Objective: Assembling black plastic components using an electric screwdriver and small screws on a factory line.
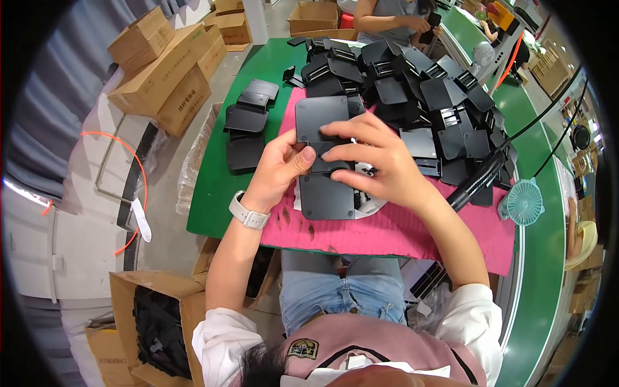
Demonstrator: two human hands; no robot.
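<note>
A black stand [327, 197] made of two flat rounded plates joined by a narrower middle is held upright over the pink mat. My left hand [284, 164] is closed on its left edge, thumb pressing on the middle. My right hand [380, 158] is closed over the right side, with fingertips on the upper plate and middle and the thumb lower down by a small dark round piece. Whether those fingers pinch anything small cannot be made out. Behind the stand, partly hidden, lies a white bag or dish [371, 205] with small black pieces.
Many black stands [390, 90] are heaped at the table's far right, and several more [246, 119] lie at left on the green table [209, 206]. A black tool [480, 180] on a cable and a teal fan [523, 201] are right. An open carton [155, 277] stands lower left. Another person works opposite.
</note>
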